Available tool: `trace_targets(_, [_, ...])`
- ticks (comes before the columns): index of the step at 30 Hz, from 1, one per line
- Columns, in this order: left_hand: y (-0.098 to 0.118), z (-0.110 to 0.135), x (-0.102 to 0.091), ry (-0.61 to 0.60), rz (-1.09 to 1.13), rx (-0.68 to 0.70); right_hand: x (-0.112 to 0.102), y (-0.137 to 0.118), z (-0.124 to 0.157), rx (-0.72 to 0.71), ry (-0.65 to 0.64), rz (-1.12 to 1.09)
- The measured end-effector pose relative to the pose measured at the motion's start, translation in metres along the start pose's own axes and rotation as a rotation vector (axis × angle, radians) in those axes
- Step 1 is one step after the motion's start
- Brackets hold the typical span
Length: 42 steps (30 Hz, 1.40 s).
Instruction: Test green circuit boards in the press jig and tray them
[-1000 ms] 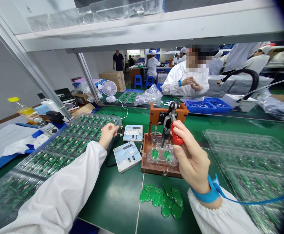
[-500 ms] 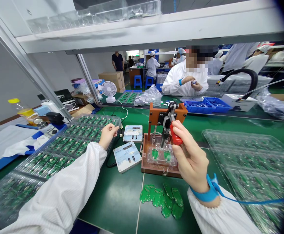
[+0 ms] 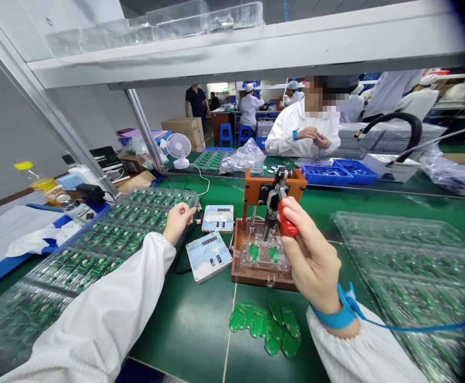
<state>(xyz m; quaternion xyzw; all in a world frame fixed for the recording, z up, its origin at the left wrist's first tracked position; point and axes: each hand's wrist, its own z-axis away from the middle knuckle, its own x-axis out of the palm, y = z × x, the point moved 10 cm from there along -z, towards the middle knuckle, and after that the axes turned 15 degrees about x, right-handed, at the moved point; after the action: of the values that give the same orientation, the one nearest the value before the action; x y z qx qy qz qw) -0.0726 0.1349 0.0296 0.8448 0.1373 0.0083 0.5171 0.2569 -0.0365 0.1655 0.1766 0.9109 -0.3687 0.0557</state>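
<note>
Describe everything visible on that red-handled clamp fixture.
The clamp fixture stands upright on the green bench. It has a brown, wood-like base with a metal latch and illegible lettering in front, an orange upper frame and a black-and-metal linkage. The right hand grips its red handle. Two green pieces show at the clear plate above the base.

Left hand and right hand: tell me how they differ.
The right hand grips the red handle; the left hand is at the edge of the left tray, fingertips together. The right hand has a blue band at its wrist; the left hand shows none. Both are bare.
</note>
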Motion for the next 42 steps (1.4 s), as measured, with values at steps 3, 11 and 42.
trace_targets(3, [0.0,0.0004,0.0006,-0.005,-0.004,-0.001,0.0003,-0.0004,-0.0004,-0.001,-0.003,0.0])
trace_targets(11, [-0.0004,0.0004,0.0017,-0.019,-0.021,-0.008,0.0005,0.0,0.0004,-0.001,-0.003,-0.009])
trace_targets(42, [0.0,0.0019,0.0029,-0.03,-0.011,-0.008,-0.0021,-0.0037,-0.0027,-0.05,0.004,0.074])
